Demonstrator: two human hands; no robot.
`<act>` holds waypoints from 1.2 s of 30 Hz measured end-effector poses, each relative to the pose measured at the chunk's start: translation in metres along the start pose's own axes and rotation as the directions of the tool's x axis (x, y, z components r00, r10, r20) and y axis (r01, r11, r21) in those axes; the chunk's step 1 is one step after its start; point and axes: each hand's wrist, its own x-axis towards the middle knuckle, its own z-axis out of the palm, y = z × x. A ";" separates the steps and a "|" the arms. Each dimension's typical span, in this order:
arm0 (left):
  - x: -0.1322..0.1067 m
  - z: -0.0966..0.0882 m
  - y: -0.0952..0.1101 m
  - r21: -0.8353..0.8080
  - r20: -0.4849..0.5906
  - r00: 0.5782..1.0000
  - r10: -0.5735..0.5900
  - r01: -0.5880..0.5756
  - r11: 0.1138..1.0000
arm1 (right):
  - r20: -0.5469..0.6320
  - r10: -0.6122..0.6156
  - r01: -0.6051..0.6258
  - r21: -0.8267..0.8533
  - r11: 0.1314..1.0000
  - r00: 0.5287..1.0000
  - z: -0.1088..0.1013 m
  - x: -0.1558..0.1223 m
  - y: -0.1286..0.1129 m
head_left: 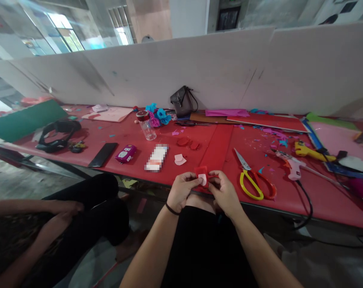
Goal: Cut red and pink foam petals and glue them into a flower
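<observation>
Both my hands meet at the near edge of the red table (289,200). My left hand (183,191) and my right hand (225,192) pinch a small red felt piece (201,172) with a pale pink patch (203,179) on its front. The fingers of both hands are curled around it. A black band circles my left wrist. A loose pale pink cut-out (179,159) and two red oval pieces (187,143) lie just beyond my hands.
Yellow and red scissors (253,180) lie right of my hands, a pink glue gun (291,165) with a black cord further right. A small jar (146,125), purple packet (125,153), black phone (103,154), paper flowers (159,115) and bag (183,101) stand behind. Another person sits at my left (64,216).
</observation>
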 end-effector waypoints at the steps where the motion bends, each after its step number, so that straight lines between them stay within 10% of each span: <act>1: 0.000 0.001 -0.001 0.016 -0.015 1.000 0.021 -0.020 1.000 | 0.010 0.009 -0.009 0.019 1.000 1.000 0.000 0.000 0.000; 12: -0.003 0.009 0.000 -0.076 -0.162 0.986 0.042 -0.055 0.996 | 0.001 0.097 -0.095 0.187 0.978 0.995 0.002 -0.005 -0.002; 20: 0.002 0.001 -0.011 -0.206 -0.066 0.997 -0.044 0.030 0.978 | -0.055 0.175 -0.155 0.262 0.953 0.983 0.005 -0.004 0.000; 36: 0.002 0.003 -0.006 -0.029 -0.080 0.994 0.070 -0.073 0.997 | 0.020 0.028 -0.029 0.099 0.995 0.999 0.001 -0.003 0.005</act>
